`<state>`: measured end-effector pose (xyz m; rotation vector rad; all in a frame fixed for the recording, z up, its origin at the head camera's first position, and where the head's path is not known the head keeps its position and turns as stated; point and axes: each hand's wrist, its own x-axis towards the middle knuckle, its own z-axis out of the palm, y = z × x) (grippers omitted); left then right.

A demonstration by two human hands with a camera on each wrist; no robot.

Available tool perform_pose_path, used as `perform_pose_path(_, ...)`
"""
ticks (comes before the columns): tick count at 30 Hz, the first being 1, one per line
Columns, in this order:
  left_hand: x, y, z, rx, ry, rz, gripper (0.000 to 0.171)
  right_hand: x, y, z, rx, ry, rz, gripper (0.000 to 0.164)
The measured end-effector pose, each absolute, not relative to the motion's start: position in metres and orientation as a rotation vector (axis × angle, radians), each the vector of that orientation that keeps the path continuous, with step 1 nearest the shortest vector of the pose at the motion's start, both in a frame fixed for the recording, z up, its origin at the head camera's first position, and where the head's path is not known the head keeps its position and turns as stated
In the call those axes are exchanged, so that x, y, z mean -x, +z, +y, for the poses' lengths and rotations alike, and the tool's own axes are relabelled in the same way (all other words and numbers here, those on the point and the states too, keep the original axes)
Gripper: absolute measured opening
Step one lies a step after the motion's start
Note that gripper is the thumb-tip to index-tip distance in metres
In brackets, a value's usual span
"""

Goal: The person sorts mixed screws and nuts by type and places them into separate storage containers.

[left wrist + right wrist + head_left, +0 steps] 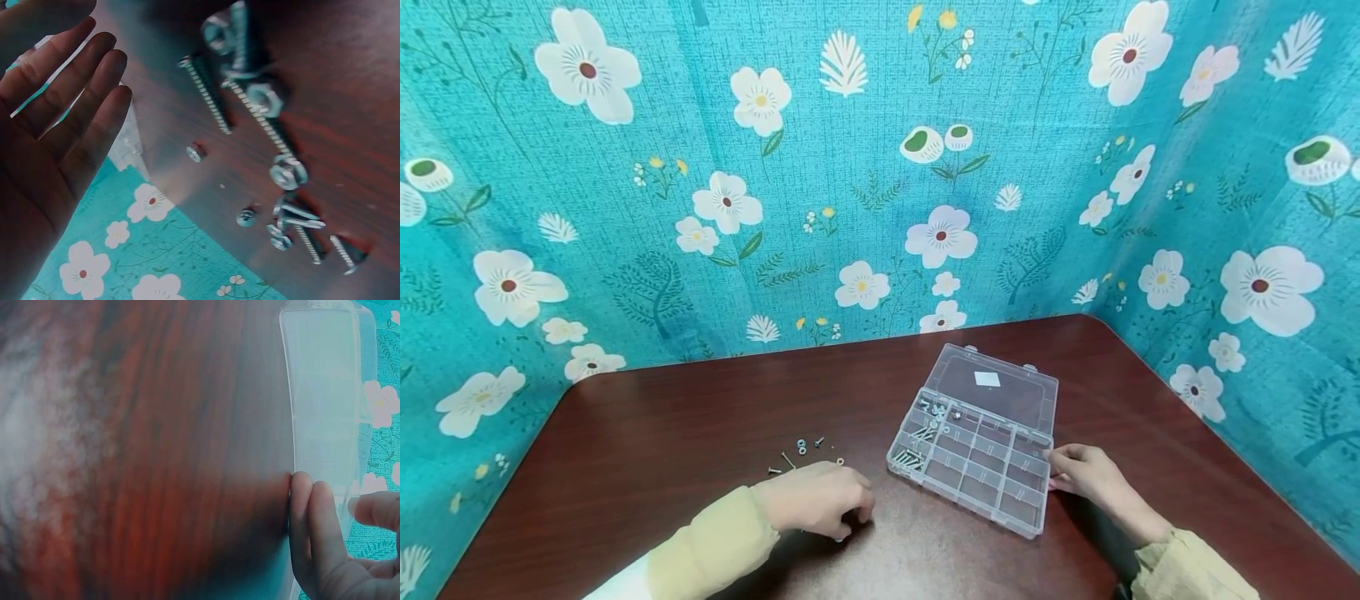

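My left hand [823, 500] hovers low over the table, fingers pointing right and bent downward. In the left wrist view its fingers [103, 75] are loosely extended, and nothing shows in them. Loose hardware lies beside and partly under it: long screws [209, 94], hex nuts [265, 100] and short screws [246, 217]. At the right, a clear plastic compartment box [958, 493] stands with its lid [951, 379] folded back. My right hand [1082, 475] pinches the box's right side, with thumb and fingertips on opposite faces of its edge.
Left-hand compartments hold long screws [908, 460], further screws [925, 432] and small nuts [937, 411]. A white label [987, 379] is on the lid. The dark wood table [662, 433] meets a blue flowered curtain [865, 167] at the back and sides.
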<state>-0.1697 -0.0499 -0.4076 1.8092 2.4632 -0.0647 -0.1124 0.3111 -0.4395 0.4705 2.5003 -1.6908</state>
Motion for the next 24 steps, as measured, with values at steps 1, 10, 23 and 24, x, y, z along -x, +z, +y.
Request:
perform_pose_path(1,0.169,-0.409,-0.052,-1.803,-0.057,2.46,0.02,0.112,-0.44,0.311,-0.469,-1.689,2.502,0.037)
perform_pose_path(10,0.163,-0.413,-0.057,-1.755,0.066,2.389,0.021,0.113,-0.441,0.312,-0.483,-1.675,2.507,0.037)
perform_pose_path(23,0.162,-0.419,-0.047,-1.816,0.066,2.337,0.023,0.112,-0.439,0.311,-0.453,-1.683,2.504,0.037)
perform_pose_path(24,0.161,-0.418,-0.046,-1.812,0.059,2.341,0.022,0.112,-0.439,0.311,-0.457,-1.679,2.506,0.037)
